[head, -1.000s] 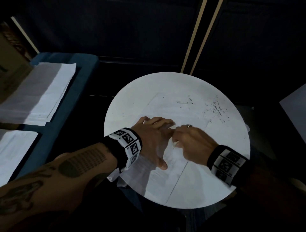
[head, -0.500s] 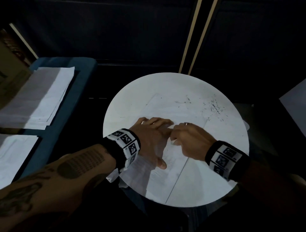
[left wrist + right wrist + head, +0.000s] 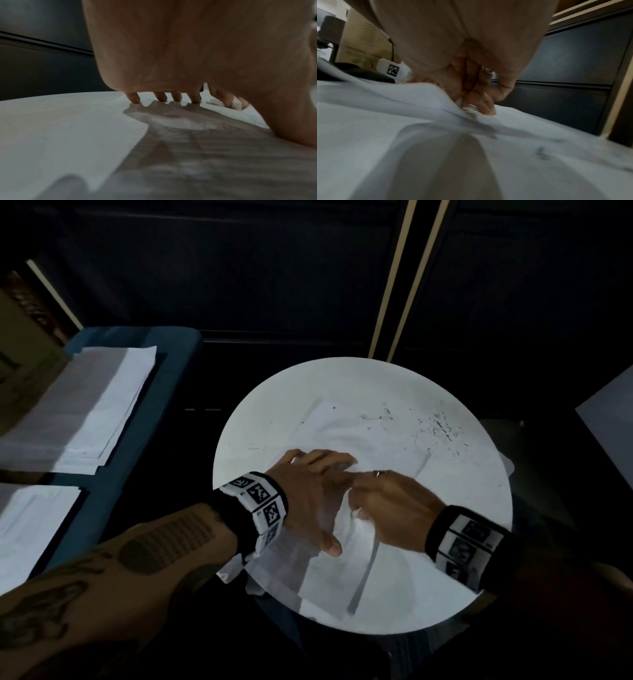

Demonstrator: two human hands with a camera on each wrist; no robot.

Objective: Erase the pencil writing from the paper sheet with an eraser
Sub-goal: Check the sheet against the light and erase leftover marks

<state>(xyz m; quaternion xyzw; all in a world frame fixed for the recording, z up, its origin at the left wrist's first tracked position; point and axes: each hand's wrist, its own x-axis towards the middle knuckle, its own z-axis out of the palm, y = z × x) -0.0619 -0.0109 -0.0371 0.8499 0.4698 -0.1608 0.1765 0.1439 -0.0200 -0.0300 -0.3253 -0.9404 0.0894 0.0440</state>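
A white paper sheet (image 3: 363,436) lies on the round white table (image 3: 260,412), rumpled between my hands. My left hand (image 3: 308,491) presses flat on the sheet, its fingertips (image 3: 134,98) straight and spread on the paper (image 3: 68,135). My right hand (image 3: 387,505) is curled beside it and pinches a small white eraser (image 3: 237,104) against the sheet. In the right wrist view the right hand's fingers (image 3: 479,100) bunch at a raised fold of paper (image 3: 419,97), and the eraser is blurred there. Dark eraser crumbs (image 3: 438,429) lie at the far right of the sheet.
A blue bench (image 3: 164,392) at the left carries stacks of white papers (image 3: 92,409). Another sheet (image 3: 609,422) juts in at the right edge. Dark cabinet fronts with pale trim (image 3: 404,278) stand behind the table.
The right hand has shifted a little back toward me along the sheet, and the paper between the hands has buckled more. The left hand stays pressed in place.
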